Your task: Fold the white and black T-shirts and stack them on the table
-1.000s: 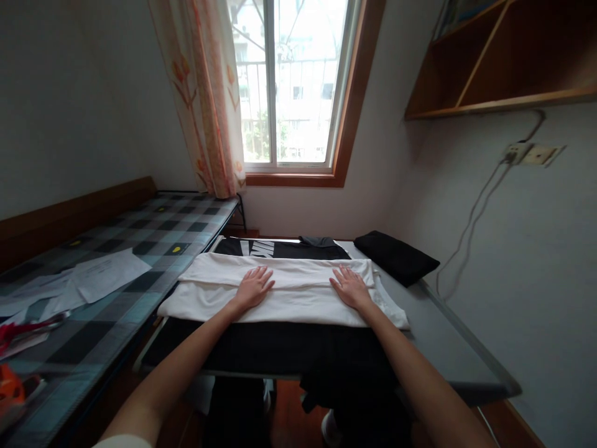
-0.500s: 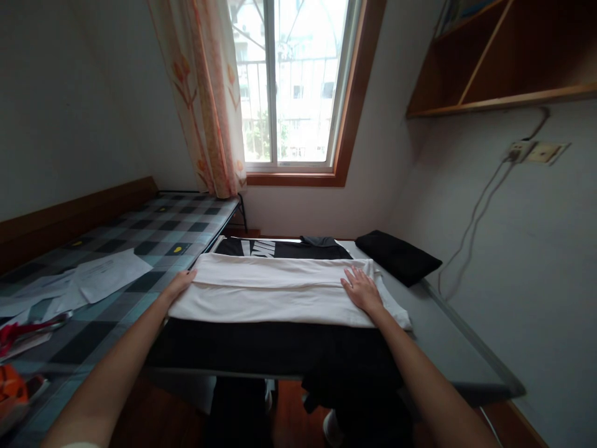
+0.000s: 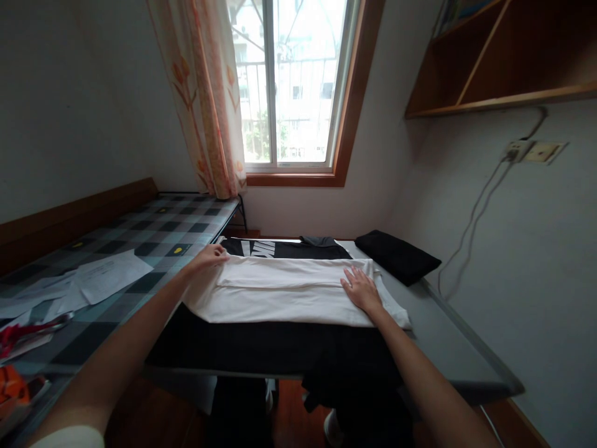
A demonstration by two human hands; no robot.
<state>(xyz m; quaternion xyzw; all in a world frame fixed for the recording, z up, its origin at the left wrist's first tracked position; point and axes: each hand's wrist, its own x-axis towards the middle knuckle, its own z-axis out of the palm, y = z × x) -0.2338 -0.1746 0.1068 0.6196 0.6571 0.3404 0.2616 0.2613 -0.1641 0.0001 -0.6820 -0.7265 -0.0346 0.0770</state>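
A white garment (image 3: pixel 280 292), folded into a long strip, lies across black cloth (image 3: pixel 261 348) on the table. My left hand (image 3: pixel 212 256) pinches the garment's left end and holds it raised, with that end curving up off the black cloth. At the right part of the strip, my right hand (image 3: pixel 360 288) lies flat on the white fabric with its fingers spread. Behind the strip is a black garment with white print (image 3: pixel 289 249).
A folded black item (image 3: pixel 397 256) sits at the table's back right. On the left, papers (image 3: pixel 109 277), red-handled scissors (image 3: pixel 23 333) and an orange object (image 3: pixel 12 389) lie on a checked bed (image 3: pixel 153 230). A shelf (image 3: pixel 504 96) hangs upper right.
My left hand has moved right and away from me, lifting the left end of the white garment inward. My right hand has stayed in place.
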